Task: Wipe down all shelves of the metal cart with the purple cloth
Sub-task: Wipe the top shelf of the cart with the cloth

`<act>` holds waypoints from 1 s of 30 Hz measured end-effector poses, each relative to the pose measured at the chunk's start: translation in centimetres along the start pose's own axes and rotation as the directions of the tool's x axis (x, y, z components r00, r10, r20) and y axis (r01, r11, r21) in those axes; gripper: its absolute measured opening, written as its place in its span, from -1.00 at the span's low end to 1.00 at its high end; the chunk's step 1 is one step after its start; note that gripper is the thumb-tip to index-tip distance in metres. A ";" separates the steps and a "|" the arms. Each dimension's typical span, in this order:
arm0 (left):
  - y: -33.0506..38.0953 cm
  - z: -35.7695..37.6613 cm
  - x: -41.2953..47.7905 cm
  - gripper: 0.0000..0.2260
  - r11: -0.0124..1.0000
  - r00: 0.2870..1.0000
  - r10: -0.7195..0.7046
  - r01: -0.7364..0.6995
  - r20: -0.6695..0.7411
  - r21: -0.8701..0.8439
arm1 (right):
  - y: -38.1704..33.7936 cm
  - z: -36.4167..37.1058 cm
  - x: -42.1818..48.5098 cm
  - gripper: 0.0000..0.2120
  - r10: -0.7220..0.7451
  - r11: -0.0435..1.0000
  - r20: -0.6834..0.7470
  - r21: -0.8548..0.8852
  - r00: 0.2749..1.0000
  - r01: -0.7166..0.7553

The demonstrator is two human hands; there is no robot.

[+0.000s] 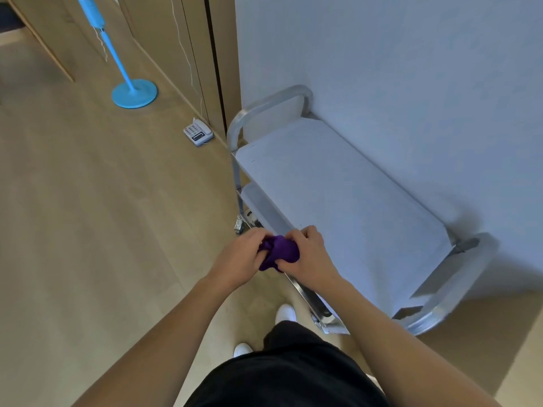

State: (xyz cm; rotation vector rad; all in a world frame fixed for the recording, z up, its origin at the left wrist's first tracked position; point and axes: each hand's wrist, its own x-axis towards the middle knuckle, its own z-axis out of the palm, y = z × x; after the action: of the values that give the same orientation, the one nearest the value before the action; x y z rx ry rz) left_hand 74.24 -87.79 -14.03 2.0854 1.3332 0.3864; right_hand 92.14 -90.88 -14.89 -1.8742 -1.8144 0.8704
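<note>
From the head cam I've got both hands in the middle of the frame, bunching up the purple cloth [279, 251] between them. The left hand [241, 259] grips one side and the right hand [308, 259] pinches the other, right at the near edge of the metal cart [338, 201], which sits along the wall on the right. A blue stand [134, 93] and a phone [198, 132] are on the floor, upper left.

Both hands at the metal cart's [338, 201] near edge, left hand [241, 259] and right hand [308, 259] gripping a bunched purple cloth [279, 252] between them, blue stand [133, 94] and telephone [197, 132] on the floor (beside the door).
</note>
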 end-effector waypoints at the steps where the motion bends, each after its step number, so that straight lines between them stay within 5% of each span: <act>1: -0.3 -0.2 0.8 -0.75 1.000 1.000 0.013 -0.013 0.007 -0.014 | 0.0 0.0 0.8 -0.56 0.019 1.000 0.000 0.025 1.000 -0.019; 6: -1.3 -1.0 6.6 -0.79 1.000 1.000 0.001 0.000 0.028 -0.031 | 0.0 -0.3 5.8 -0.66 0.115 0.980 0.010 0.162 0.993 -0.115; 14: -1.6 -2.9 17.5 -0.78 0.993 0.990 -0.104 0.109 0.091 -0.049 | 1.8 -2.3 14.3 -0.60 0.104 0.987 -0.141 0.134 0.984 -0.085; 19: -0.8 -2.5 23.0 -0.77 0.986 0.991 -0.083 0.097 0.106 -0.138 | 2.9 -4.2 17.4 -0.54 0.236 0.967 -0.105 0.122 0.966 -0.223; 24: -0.6 -2.1 27.5 -0.82 0.973 0.984 -0.051 0.088 0.173 -0.216 | 3.9 -5.5 19.9 -0.50 0.219 0.960 -0.146 0.211 0.965 -0.185; 30: -1.6 -2.1 32.3 -0.84 0.953 0.957 0.067 0.022 0.281 -0.302 | 3.4 -6.3 22.9 -0.69 0.386 0.893 -0.267 0.347 0.883 -0.286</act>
State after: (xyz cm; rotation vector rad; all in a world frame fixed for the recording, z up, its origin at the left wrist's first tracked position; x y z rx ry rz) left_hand 86.38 -57.78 -16.19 1.8197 1.0095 0.2636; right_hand 98.18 -67.69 -16.32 -2.0214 -1.1038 0.8268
